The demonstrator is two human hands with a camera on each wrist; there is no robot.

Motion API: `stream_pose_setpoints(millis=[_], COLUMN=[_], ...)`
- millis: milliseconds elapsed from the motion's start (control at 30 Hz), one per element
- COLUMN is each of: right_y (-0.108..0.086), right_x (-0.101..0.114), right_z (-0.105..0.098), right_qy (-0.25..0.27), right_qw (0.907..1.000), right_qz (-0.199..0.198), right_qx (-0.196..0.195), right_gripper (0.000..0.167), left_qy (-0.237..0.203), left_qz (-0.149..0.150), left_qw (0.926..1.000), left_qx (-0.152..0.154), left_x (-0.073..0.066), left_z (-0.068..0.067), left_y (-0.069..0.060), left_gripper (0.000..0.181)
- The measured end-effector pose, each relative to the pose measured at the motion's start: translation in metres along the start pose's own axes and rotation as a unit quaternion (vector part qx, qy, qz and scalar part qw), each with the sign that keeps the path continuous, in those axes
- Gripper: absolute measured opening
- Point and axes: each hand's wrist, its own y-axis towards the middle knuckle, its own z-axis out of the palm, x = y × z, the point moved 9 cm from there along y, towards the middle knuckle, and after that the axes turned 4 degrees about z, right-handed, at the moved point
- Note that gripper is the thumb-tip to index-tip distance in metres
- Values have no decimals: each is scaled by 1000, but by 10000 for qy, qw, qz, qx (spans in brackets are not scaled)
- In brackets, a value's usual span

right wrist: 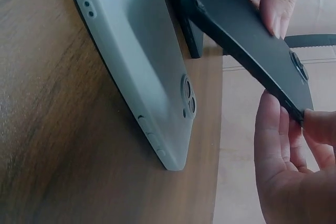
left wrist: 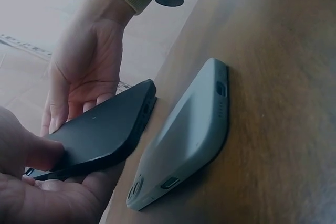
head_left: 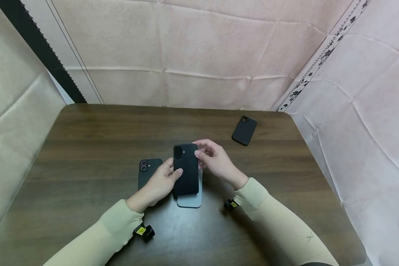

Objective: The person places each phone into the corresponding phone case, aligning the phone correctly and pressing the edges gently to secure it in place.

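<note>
My left hand [head_left: 161, 181] grips a black phone [head_left: 186, 173] by its left edge, thumb on the back. It looks to be in a black case, camera end pointing away from me. At the top right corner, my right hand [head_left: 218, 162] pinches the same phone between thumb and fingers. Both wrist views show this black phone [left wrist: 102, 129] tilted and raised off the table. Below it lies a pale blue-grey phone [head_left: 189, 201] in a case, partly covered in the head view; its camera end shows in the right wrist view. Beside my left hand lies a dark phone [head_left: 149, 168], partly hidden by that hand.
A black phone case [head_left: 244, 130] with a camera cut-out lies at the back right of the brown wooden table [head_left: 103, 147]. Pale cloth [head_left: 203, 48] hangs behind the table and on both sides. Each wrist carries a small black camera [head_left: 147, 232].
</note>
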Motion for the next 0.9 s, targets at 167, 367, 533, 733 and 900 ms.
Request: stream_pose_setpoints(millis=[167,367,533,733,900], right_y=[1,4,12,24,31], right_x=[0,-2,-6,-11,-15], right_z=[3,3,-23,-89,-139], right_qy=[21,83,-180,-2057,-3209], right_qw=[9999,9996,9980,9626,9147], right_qz=[101,258,160,416,1147], right_qx=[31,-45,-584,-1716,-2174], right_gripper=[32,28,31,45,67], left_qy=[-159,-552,-829,-728,-637], left_qz=[-81,-59,30,11,74], left_qw=[9998,9983,9965,9973,9979], left_qx=[-63,-197,-133,-104,-99], left_x=[1,4,8,10,8], left_z=[-2,-5,-5,-5,-4], left_y=[-3,-6,-8,-13,-17], left_gripper=[41,37,38,52,52])
